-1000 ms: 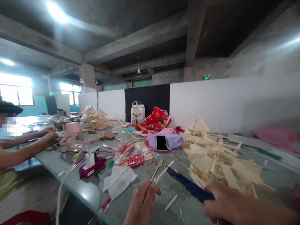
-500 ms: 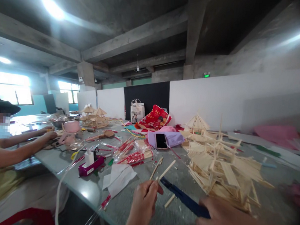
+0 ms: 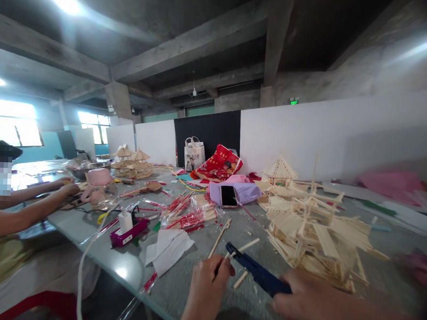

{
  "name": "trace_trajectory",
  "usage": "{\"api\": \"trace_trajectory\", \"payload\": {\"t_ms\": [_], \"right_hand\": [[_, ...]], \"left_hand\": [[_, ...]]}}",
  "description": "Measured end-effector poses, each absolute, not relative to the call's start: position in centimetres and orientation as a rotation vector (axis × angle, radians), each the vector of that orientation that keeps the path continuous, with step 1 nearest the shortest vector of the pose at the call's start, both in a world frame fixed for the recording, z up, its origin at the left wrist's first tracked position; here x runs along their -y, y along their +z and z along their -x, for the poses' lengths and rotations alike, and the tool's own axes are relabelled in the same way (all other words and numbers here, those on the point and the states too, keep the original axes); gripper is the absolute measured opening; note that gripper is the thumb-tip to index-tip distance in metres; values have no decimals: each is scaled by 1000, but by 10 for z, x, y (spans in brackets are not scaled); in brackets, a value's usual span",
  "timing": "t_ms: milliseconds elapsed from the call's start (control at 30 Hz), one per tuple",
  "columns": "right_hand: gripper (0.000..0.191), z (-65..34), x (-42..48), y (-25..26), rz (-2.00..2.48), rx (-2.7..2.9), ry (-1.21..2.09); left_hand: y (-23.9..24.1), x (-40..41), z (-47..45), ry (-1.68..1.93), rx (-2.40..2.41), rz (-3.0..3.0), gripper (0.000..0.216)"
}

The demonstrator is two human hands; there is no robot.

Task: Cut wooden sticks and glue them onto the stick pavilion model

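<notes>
Left hand: fingers closed on a wooden stick;
Right hand: fingers curled shut round a blue clamp;
Worktop: wooden stick model (just beyond the clamp);

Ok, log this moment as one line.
left hand: wooden sticks | right hand: blue-handled tool | nearby: wooden stick model

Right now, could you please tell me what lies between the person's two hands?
In the head view, the right hand's blue clamp reaches toward the left hand, past a loose wooden stick on the table.
</notes>
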State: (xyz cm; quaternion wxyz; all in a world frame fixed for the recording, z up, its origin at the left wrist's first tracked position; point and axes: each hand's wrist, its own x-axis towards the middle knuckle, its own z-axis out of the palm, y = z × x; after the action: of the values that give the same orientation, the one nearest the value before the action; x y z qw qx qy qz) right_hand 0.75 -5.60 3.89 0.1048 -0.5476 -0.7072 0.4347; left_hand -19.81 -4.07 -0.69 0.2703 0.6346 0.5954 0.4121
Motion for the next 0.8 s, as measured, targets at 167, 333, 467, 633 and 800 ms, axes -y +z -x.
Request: {"api": "trace_trajectory", "payload": {"t_ms": [167,333,467,633,800], "right_hand": [[17,1,54,48,1734,2121,1222],[13,4,51,47,1713,2107,1316],[14,7,51,49,1746,2106,1349],[19,14,49,51,1785,2119,1298],[29,22,35,40,1737,2068,1367]], "left_hand": [[-10,38,199,1111,-1592,-1743,35],[-16,34,200,1115,-1580,-1757,36],[-19,31,199,1119,-1597,-1748,37],[-18,25,197,1064,-1667,-1748,36],[-12,15,202,897,-1724,-1857,35]]}}
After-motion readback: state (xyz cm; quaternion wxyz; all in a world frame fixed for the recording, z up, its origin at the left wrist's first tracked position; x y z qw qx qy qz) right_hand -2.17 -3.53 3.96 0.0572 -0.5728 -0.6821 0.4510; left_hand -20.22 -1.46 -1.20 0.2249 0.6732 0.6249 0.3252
